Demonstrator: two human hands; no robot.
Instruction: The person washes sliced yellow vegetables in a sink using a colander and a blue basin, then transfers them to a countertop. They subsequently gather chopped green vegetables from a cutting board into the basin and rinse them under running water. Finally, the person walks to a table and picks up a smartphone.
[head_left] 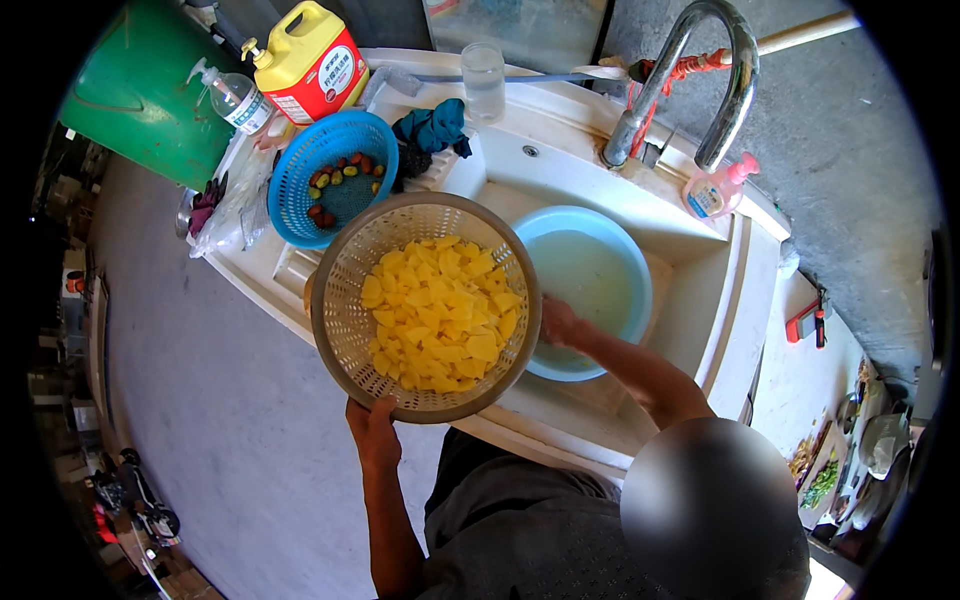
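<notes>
A brown-grey plastic colander [335, 345] is tilted toward me, half filled with yellow cut pieces that look like potato [440, 315]. My left hand [375, 432] grips its near rim, thumb on top and the other fingers underneath. At the right side my right hand [562, 322] holds the rim, its fingertips partly hidden by the colander. Just beyond that hand, a light-blue basin [640, 285] of cloudy water sits in the white sink [690, 300]. The colander overlaps the basin's left edge.
A blue basket [285, 200] with small red and green fruits stands behind the colander. Around it are a dark teal cloth [435, 127], a glass [484, 85], a yellow jug [310, 65] and a pump bottle [240, 103]. A curved faucet [735, 70] and pink-topped soap bottle [718, 190] stand at right.
</notes>
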